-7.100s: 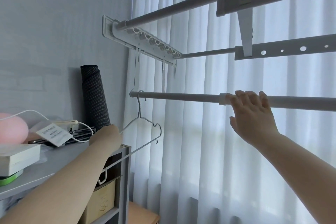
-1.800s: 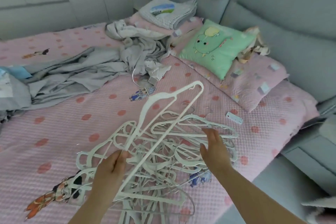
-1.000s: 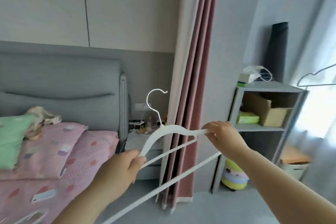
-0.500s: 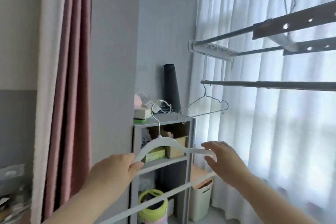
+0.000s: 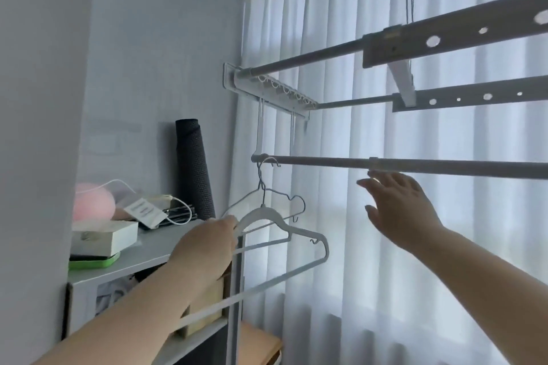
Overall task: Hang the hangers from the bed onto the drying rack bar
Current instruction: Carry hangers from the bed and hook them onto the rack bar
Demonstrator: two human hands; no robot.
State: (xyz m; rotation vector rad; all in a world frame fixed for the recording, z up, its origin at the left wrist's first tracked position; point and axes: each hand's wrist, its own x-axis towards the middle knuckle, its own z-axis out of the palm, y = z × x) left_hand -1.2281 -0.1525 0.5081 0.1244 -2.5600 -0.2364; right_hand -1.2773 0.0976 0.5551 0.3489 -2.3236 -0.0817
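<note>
Under bar (image 5: pixel 326 161), left grip (image 5: pixel 204 249) round hanger (image 5: pixel 264 213)

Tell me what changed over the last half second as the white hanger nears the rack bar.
The right hand let go of the white hanger and rose, open, to just under the rack bar. The left hand carried the hanger up and towards the bar's left end. Unchanged: the left hand's grip on the hanger's shoulder, and the wire hanger hanging on the bar.
</note>
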